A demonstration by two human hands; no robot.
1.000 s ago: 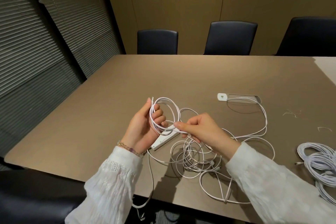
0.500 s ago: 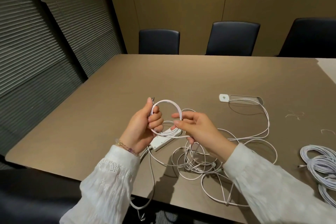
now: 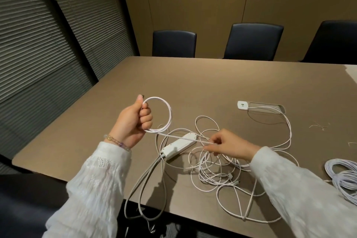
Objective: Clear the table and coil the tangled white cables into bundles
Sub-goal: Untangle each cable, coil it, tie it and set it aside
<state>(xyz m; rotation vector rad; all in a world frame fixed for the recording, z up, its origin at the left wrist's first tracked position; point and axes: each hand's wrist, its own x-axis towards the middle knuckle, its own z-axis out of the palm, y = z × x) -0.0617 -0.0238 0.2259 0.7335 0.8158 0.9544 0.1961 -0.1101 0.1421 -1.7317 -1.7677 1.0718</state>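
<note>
Left hand [image 3: 133, 121], centre-left of frame, fist clenched on small coil [image 3: 166, 110] held above table [image 3: 193, 83]. Right hand [image 3: 228, 146], centre, pinches taut cable [image 3: 183, 138] running from coil. Below strand: power strip [image 3: 178, 146] flat on table, grey cord over near edge. Tangle [image 3: 214, 172] loose at lower centre. Finished bundle [image 3: 343, 177] at right edge. Adapter [image 3: 242, 105] upper right beside recessed table tray [image 3: 266, 107]; tray contents unclear.
</note>
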